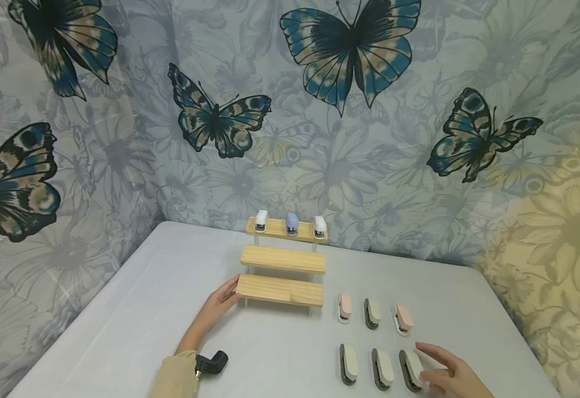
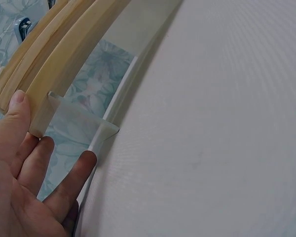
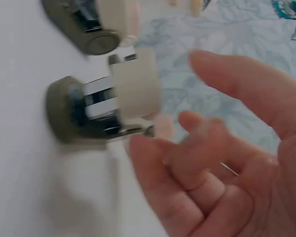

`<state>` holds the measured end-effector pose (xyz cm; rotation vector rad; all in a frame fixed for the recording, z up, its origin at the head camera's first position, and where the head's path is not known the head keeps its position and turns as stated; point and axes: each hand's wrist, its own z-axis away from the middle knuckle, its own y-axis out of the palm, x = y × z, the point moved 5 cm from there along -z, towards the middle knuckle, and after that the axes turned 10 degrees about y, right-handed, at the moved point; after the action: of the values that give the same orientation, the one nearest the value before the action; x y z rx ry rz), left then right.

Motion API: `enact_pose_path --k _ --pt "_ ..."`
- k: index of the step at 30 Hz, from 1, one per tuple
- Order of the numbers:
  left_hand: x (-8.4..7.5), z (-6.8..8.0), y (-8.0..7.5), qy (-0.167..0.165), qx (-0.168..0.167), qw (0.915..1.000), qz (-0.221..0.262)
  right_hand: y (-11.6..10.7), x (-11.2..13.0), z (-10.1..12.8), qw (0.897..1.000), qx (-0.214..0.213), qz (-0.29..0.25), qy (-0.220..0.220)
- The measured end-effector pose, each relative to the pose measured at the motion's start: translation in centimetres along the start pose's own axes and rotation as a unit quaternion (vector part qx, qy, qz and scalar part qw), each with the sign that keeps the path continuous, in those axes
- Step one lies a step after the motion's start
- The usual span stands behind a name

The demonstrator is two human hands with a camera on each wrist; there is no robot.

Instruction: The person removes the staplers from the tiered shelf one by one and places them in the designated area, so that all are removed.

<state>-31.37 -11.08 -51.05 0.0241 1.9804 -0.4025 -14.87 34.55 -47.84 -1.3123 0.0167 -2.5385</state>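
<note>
A three-step wooden stand [image 1: 282, 260] stands mid-table with two white mini staplers [image 1: 261, 220] and a blue one [image 1: 292, 223] on its top step. My left hand [image 1: 231, 293] touches the left end of the bottom step [image 1: 280, 290]. In the left wrist view its thumb lies on the wood [image 2: 54, 64] and its straight fingers [image 2: 86, 165] lie by the clear side panel [image 2: 76, 123]. My right hand [image 1: 426, 362] hovers spread beside the front-right cream and olive stapler [image 1: 411, 369]. In the blurred right wrist view the stapler [image 3: 108, 106] sits just off the fingertips [image 3: 138, 145], unheld.
Several more mini staplers lie right of the stand: a pink one [image 1: 344, 307], an olive one [image 1: 372, 313], a pink one [image 1: 403, 319], and two cream ones [image 1: 348, 364] in front. A butterfly-print cloth [image 1: 349, 50] hangs behind the grey table [image 1: 120, 320].
</note>
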Motion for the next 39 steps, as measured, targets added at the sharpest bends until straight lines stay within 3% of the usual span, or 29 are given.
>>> enact_pose_path --k 4,8,12,16,20,24,27,32,33,39 --pt "0.0 0.2 -0.2 0.019 0.000 0.9998 -0.009 -2.8 1.0 -1.5 0.988 -0.104 0.094 -0.068" --pt "0.0 0.3 -0.4 0.037 0.000 0.9991 -0.022 -5.6 0.3 -4.8 0.975 -0.152 0.110 -0.121" --pt "0.2 0.4 -0.4 0.017 -0.005 0.9997 -0.018 -5.9 2.1 -6.9 0.962 -0.139 0.129 -0.197" --pt "0.5 0.3 -0.3 -0.009 -0.013 0.9999 0.002 -3.2 7.9 -5.5 0.951 -0.133 0.153 -0.232" --pt "0.6 0.2 -0.2 -0.005 -0.009 0.9999 0.001 -1.1 12.6 -5.1 0.939 -0.119 0.158 -0.280" --pt "0.5 0.1 -0.2 0.000 -0.006 1.0000 -0.002 -1.4 14.2 -8.8 0.929 -0.108 0.183 -0.304" --pt "0.4 0.0 -0.2 -0.004 -0.004 1.0000 -0.003 0.1 16.6 -9.2 0.927 -0.110 0.203 -0.297" --pt "0.5 -0.1 -0.2 -0.020 -0.001 0.9997 -0.014 3.4 21.5 -8.2 0.925 -0.063 0.195 -0.321" --pt "0.5 -0.1 -0.2 -0.018 0.000 0.9997 -0.015 2.5 21.2 -10.7 0.923 -0.045 0.187 -0.334" --pt "0.4 -0.2 -0.2 -0.005 0.007 0.9998 -0.020 4.0 23.6 -13.5 0.926 -0.039 0.196 -0.320"
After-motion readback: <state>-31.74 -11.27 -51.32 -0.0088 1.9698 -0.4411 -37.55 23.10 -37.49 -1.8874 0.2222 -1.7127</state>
